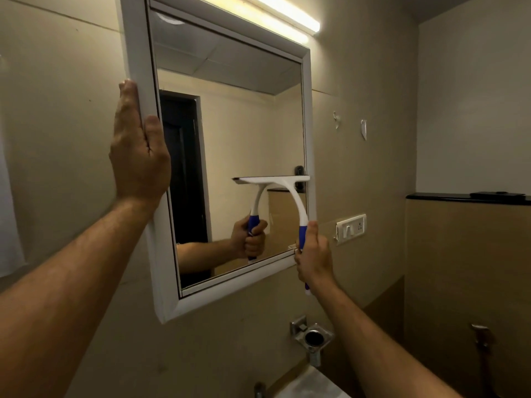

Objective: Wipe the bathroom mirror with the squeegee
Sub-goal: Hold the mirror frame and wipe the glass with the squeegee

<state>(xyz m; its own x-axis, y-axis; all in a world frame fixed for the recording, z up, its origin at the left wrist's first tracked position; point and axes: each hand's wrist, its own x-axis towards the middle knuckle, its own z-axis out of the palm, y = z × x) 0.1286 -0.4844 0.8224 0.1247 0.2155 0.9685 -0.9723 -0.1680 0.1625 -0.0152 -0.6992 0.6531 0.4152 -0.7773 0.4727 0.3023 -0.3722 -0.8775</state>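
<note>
The white-framed mirror [230,116] hangs on the beige wall ahead of me. My left hand [138,150] lies flat against the frame's left edge, thumb on the front. My right hand [313,254] grips the blue handle of the white squeegee [284,185] at the mirror's lower right. Its blade rests level against the glass, about two thirds of the way down, reaching to the right frame. The glass reflects the squeegee, my hand and a dark doorway.
A lit tube light [287,15] runs above the mirror. A switch plate [350,226] sits right of the frame. Below are a chrome soap holder [314,337], a tap [260,389] and a white basin [313,383]. A black ledge [465,198] and a spray fitting [481,337] are at right.
</note>
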